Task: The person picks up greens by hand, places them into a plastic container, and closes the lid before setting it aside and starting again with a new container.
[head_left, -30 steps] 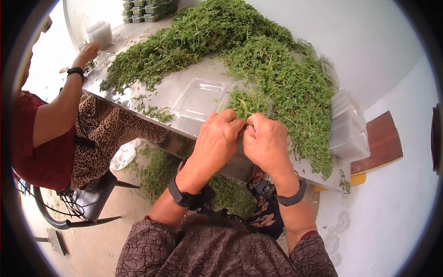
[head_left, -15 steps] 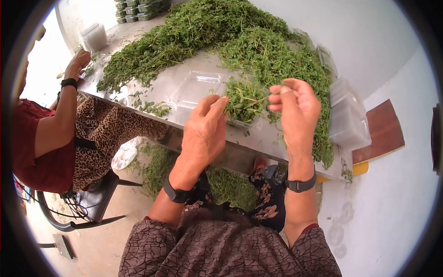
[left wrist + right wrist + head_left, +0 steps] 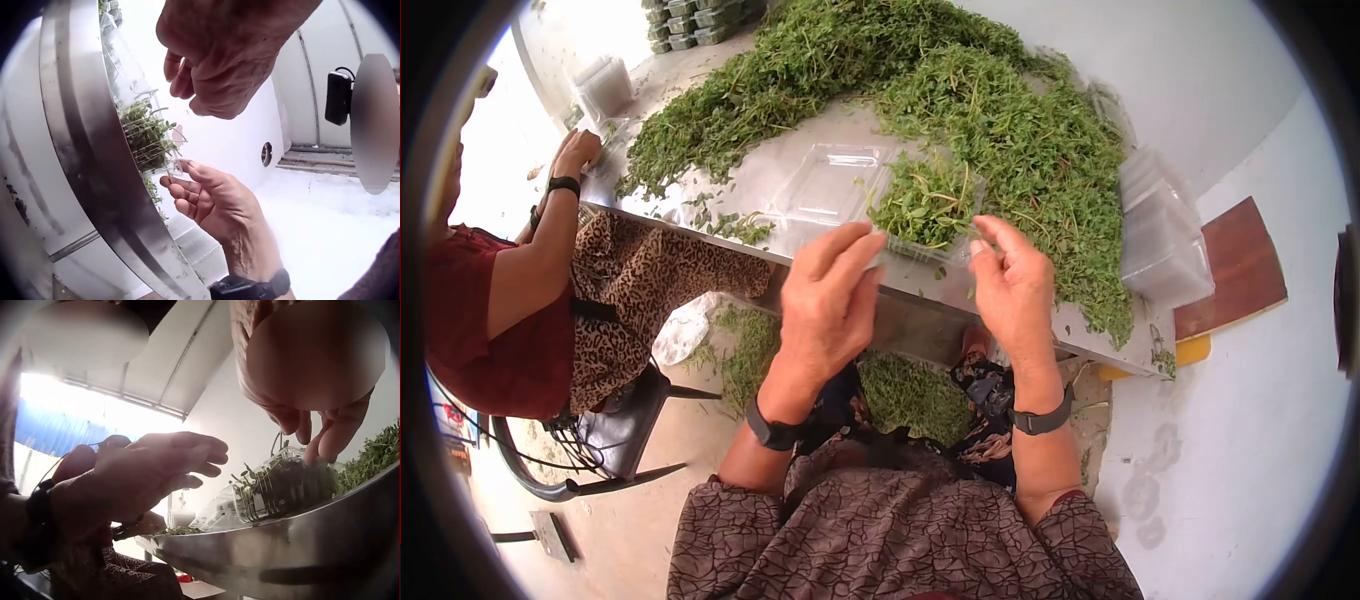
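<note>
A clear clamshell container with its lid folded out to the left lies near the table's front edge; leafy green stems fill its right half. My left hand hovers in front of the lid side, fingers loosely bent with nothing visible in them. Beside the filled half's right front corner is my right hand, thumb and index finger apart. In the left wrist view the right fingertips are close to the container's corner; contact is unclear. The right wrist view shows stems standing up over the rim.
A large heap of greens curves across the back and right of the table. Stacked empty containers stand at the right edge, others at the left. Filled boxes are behind. A seated person works at the left.
The hands have parted from their meeting point over the front edge. Greens now show in the container between them. Since half a second ago the right hand has come down and slightly left.
</note>
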A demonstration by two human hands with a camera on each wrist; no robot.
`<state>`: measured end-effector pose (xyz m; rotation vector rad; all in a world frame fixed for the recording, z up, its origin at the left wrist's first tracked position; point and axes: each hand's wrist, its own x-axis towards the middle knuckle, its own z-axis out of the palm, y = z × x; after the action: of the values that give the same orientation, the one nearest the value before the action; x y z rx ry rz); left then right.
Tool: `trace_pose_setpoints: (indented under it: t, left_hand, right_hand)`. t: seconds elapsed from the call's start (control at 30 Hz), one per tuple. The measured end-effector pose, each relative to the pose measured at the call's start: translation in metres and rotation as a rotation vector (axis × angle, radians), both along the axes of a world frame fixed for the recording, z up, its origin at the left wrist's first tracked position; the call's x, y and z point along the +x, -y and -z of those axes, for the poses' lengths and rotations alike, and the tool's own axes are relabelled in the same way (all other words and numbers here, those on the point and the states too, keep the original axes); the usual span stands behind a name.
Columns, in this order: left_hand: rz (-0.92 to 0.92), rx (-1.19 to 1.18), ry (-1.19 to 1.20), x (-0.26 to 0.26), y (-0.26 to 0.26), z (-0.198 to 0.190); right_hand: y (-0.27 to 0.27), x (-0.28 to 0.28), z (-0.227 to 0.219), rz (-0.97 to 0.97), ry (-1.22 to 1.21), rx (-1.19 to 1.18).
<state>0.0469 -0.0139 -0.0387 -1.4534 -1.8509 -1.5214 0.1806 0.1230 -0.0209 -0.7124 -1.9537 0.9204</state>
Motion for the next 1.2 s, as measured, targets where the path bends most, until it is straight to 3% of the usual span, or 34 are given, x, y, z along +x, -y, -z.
trace_pose_setpoints:
  t: [0.1, 0.33, 0.57, 0.63, 0.73, 0.9, 1.07, 1.13, 1.2]
  left_hand:
    - [0.068, -0.159, -0.131, 0.005, -0.015, -0.007]
    - [0.081, -0.152, -0.232, 0.001, -0.029, -0.002]
    - [0.129, -0.125, -0.230, 0.000, -0.042, -0.010]
    - [0.137, -0.127, -0.232, 0.000, -0.047, -0.014]
    - [0.182, -0.171, -0.258, -0.001, -0.052, -0.018]
    - [0.214, -0.196, -0.119, -0.001, -0.053, -0.024]
    - [0.224, -0.239, -0.126, -0.006, -0.054, -0.021]
    - [0.227, -0.266, -0.141, -0.006, -0.054, -0.020]
    - [0.198, -0.232, -0.146, -0.005, -0.055, -0.019]
  right_hand:
    - [0.006, 0.001, 0.001, 0.005, 0.168, 0.120]
    - [0.008, 0.003, 0.005, -0.034, 0.129, 0.251]
    - [-0.003, 0.001, 0.001, -0.049, 0.129, 0.190]
    - [-0.004, 0.000, -0.004, -0.033, 0.254, 0.421]
    - [-0.009, 0.001, -0.012, -0.083, 0.278, 0.485]
    - [-0.015, 0.002, -0.019, -0.169, 0.230, 0.433]
    - [-0.021, 0.002, -0.019, -0.233, 0.271, 0.368]
    - [-0.020, 0.002, -0.024, -0.193, 0.345, 0.639]
    - [-0.017, -0.001, -0.029, -0.187, 0.368, 0.705]
